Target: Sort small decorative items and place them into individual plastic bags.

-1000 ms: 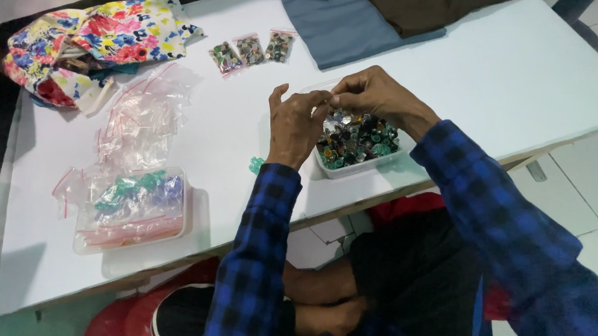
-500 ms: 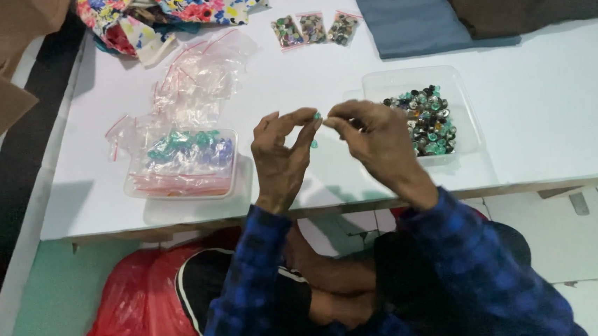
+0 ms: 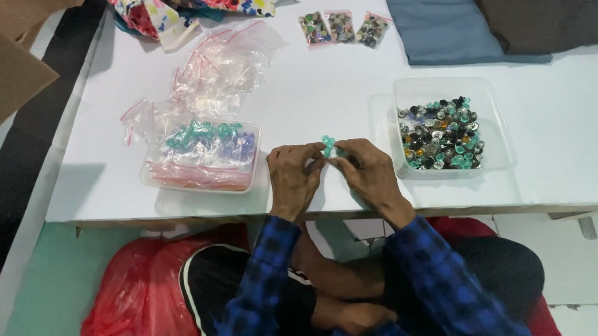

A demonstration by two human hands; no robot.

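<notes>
A low white table (image 3: 321, 89) carries the work. Near its front edge, the left hand (image 3: 293, 179) and right hand (image 3: 369, 173) are pinched narrowly together on a small cluster of green beads (image 3: 328, 145), raised just off the surface. A clear tray (image 3: 499, 126) of mixed beads sits just right; a bag-filled tray (image 3: 203, 157) sits left. Fingertip grip should remain light and over the table, so dropped beads stay on it.

Two hands are seen, the left hand (image 3: 294, 179) and the right hand (image 3: 369, 173). Two clear plastic tubs are counted, one tub of mixed buttons (image 3: 496, 129) and one tub of filled bags (image 3: 205, 180). Three small button packets (image 3: 344, 28) are laid in a row.
</notes>
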